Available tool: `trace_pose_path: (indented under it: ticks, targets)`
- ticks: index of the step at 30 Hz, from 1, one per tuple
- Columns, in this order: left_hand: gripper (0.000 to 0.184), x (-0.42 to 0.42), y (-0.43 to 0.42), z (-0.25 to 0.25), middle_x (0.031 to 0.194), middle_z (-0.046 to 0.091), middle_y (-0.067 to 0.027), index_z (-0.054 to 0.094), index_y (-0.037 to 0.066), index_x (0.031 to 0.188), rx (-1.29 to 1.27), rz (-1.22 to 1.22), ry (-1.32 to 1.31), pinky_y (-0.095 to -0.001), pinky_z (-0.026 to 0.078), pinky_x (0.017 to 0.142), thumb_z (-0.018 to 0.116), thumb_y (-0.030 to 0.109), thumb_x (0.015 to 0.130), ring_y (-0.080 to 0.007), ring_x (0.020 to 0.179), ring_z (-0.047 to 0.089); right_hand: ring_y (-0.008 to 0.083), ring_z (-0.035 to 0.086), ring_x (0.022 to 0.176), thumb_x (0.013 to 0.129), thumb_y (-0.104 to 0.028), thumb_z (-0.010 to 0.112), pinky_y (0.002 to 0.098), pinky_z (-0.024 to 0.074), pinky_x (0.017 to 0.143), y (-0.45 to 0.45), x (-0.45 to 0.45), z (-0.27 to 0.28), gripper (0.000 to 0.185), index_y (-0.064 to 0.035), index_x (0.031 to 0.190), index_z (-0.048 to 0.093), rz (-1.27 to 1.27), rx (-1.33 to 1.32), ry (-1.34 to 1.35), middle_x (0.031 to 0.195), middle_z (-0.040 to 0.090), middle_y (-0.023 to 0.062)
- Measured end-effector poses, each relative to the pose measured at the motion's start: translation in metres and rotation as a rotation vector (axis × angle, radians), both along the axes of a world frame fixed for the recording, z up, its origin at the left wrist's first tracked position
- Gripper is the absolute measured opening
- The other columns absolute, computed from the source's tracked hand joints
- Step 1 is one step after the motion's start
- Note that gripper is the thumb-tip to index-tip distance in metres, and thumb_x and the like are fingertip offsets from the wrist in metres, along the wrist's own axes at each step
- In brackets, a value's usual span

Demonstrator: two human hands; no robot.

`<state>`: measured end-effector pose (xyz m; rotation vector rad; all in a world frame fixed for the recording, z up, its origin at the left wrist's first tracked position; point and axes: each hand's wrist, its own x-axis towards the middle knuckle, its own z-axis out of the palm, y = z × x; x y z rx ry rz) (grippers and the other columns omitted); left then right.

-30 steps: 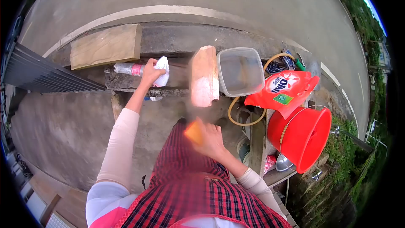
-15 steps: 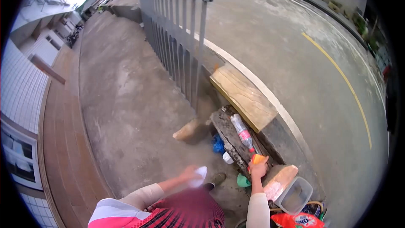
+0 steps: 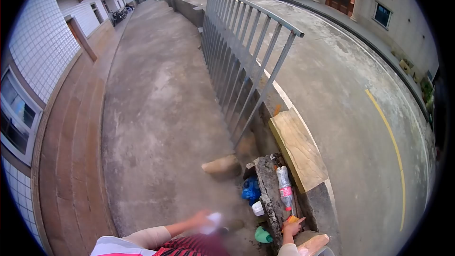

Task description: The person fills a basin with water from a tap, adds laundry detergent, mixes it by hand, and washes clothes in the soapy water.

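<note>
My left hand [image 3: 200, 221] is low in the middle, closed round a small white thing [image 3: 214, 218] too blurred by motion to name. My right hand [image 3: 293, 227] rests at the stone ledge [image 3: 269, 180] with its fingers round an orange-yellow thing [image 3: 294, 219], partly hidden by the hand. Just beyond it a clear plastic bottle with a pink label [image 3: 285, 190] lies on the ledge, its red cap towards my hand. Beside the ledge are a green plastic container [image 3: 263, 235], a white tub [image 3: 258, 208] and a blue plastic bag [image 3: 250, 188].
A metal railing [image 3: 246, 42] runs ahead, with a pale stone block [image 3: 299, 149] at its near end. One rock [image 3: 222, 167] lies on the concrete; another stone [image 3: 313, 244] is near my right wrist. Steps [image 3: 71, 161] line the left; a road [image 3: 350, 128] passes right.
The view has tilted up and swung left, so the ledge appears lower. The white thing is still in my left hand, and my right hand still holds the orange-yellow thing.
</note>
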<state>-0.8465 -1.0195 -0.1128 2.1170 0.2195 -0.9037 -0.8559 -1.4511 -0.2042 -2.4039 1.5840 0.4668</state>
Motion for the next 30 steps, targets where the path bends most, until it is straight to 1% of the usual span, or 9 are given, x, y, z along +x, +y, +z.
trace_pose_path:
  ticks: [3,6,9,12,15,21,23,25,30]
  targets:
    - [0.062,0.003,-0.009,0.003,0.100,0.064,-0.0140,0.058,0.003,0.111,-0.081,-0.064,-0.013,-0.0338,0.049,0.084,0.079,0.030,0.060,-0.0241,0.094,0.061,0.0306,0.057,0.094,0.057,-0.029,0.083,0.0425,0.0468,0.084,0.001,-0.005,0.007,0.119,-0.0202,0.150,0.008,0.230,-0.146,0.002,0.100,0.054,0.0142]
    - [0.060,0.009,-0.018,0.006,0.097,0.063,-0.0137,0.056,0.002,0.108,-0.086,-0.129,-0.067,-0.0334,0.048,0.082,0.078,0.030,0.061,-0.0237,0.091,0.060,0.0298,0.058,0.096,0.065,-0.045,0.078,0.0412,0.0457,0.082,-0.009,-0.008,-0.003,0.114,-0.0190,0.150,0.007,0.245,-0.108,0.056,0.104,0.056,0.0146]
    - [0.058,0.011,-0.018,0.009,0.096,0.063,-0.0139,0.056,0.002,0.108,-0.080,-0.174,-0.113,-0.0332,0.048,0.081,0.077,0.030,0.062,-0.0244,0.090,0.060,0.0296,0.057,0.096,0.065,-0.042,0.079,0.0441,0.0419,0.087,-0.009,-0.010,-0.002,0.114,-0.0185,0.150,0.006,0.285,-0.114,0.020,0.105,0.056,0.0129]
    - [0.057,0.012,-0.016,0.017,0.095,0.063,-0.0139,0.055,0.002,0.108,-0.128,-0.202,-0.117,-0.0332,0.048,0.080,0.076,0.030,0.062,-0.0249,0.089,0.061,0.0283,0.056,0.102,0.064,-0.039,0.080,0.0463,0.0383,0.093,-0.015,-0.013,0.013,0.115,-0.0178,0.150,0.007,0.558,-0.103,0.055,0.110,0.055,0.0119]
    - [0.057,0.013,-0.014,0.029,0.096,0.063,-0.0139,0.055,0.003,0.108,-0.161,-0.232,-0.129,-0.0335,0.048,0.080,0.076,0.030,0.062,-0.0249,0.090,0.061,0.0265,0.055,0.108,0.061,-0.036,0.083,0.0473,0.0338,0.099,-0.016,-0.013,0.011,0.119,-0.0176,0.150,0.006,0.491,-0.047,0.096,0.114,0.055,0.0111]
    - [0.058,-0.007,-0.013,0.033,0.099,0.063,-0.0143,0.054,0.002,0.111,-0.241,-0.229,-0.127,-0.0341,0.048,0.081,0.076,0.028,0.063,-0.0249,0.093,0.061,0.0325,0.033,0.134,0.050,-0.033,0.090,0.0482,0.0242,0.109,-0.014,-0.009,0.041,0.131,-0.0198,0.150,0.006,0.435,-0.004,0.037,0.148,0.030,0.0167]
    - [0.060,-0.015,-0.021,0.043,0.101,0.063,-0.0137,0.053,0.002,0.114,-0.276,-0.257,-0.029,-0.0337,0.048,0.082,0.076,0.026,0.064,-0.0240,0.093,0.061,0.0315,0.036,0.131,0.059,-0.032,0.085,0.0483,0.0292,0.104,0.012,-0.009,0.074,0.104,-0.0160,0.145,0.029,0.476,0.002,-0.202,0.146,0.032,0.0168]
    - [0.060,-0.030,-0.029,0.041,0.102,0.062,-0.0132,0.053,0.002,0.114,-0.316,-0.314,-0.008,-0.0327,0.047,0.085,0.077,0.024,0.064,-0.0228,0.095,0.060,0.0313,0.055,0.112,0.064,-0.026,0.082,0.0440,0.0438,0.093,0.048,-0.029,0.107,0.078,-0.0081,0.132,0.048,0.525,0.164,-0.598,0.126,0.054,0.0185]
    - [0.056,-0.081,-0.064,0.028,0.104,0.059,-0.0110,0.051,-0.001,0.115,-0.471,-0.550,0.233,-0.0309,0.046,0.086,0.077,0.013,0.067,-0.0196,0.097,0.058,0.0161,0.057,0.105,0.086,-0.026,0.068,0.0305,0.0456,0.091,0.167,-0.183,0.199,0.052,-0.0042,0.130,0.050,-0.011,1.087,-0.884,0.116,0.061,0.0102]
